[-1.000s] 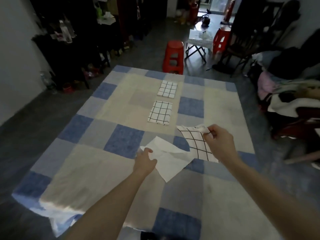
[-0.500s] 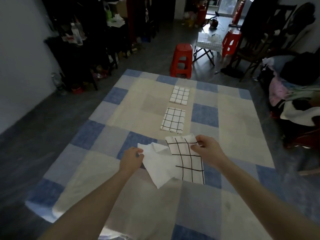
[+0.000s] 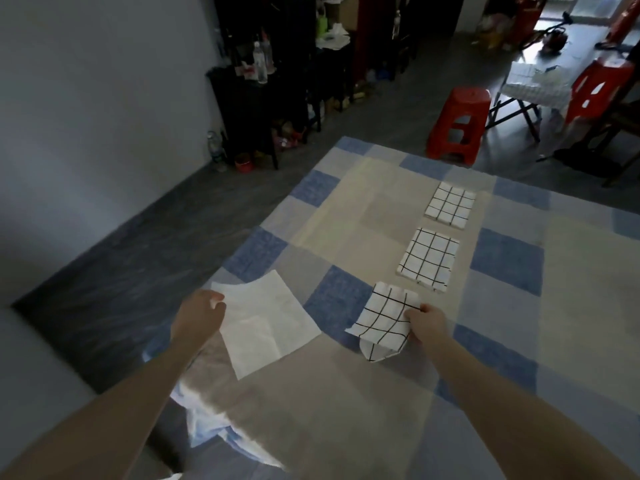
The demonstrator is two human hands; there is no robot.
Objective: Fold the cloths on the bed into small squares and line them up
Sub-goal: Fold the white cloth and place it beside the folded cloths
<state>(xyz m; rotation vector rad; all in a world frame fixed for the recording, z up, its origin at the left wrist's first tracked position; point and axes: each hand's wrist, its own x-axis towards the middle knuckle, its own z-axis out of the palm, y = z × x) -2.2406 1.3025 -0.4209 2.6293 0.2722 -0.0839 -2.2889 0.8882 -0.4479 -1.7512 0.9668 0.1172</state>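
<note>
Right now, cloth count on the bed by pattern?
Black-grid cloths: 3: far folded square, middle folded square, and the one in the right hand.
Plain white cloths: 1: the plain white cloth gripped by the left hand.
Total: 4

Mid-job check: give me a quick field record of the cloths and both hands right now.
folded cloths: two grid squares, far and near, in a line on the bed
left hand: holds the plain white cloth by its left edge
right hand: grips the grid cloth, partly folded, just before the line
left to do: both held cloths
</note>
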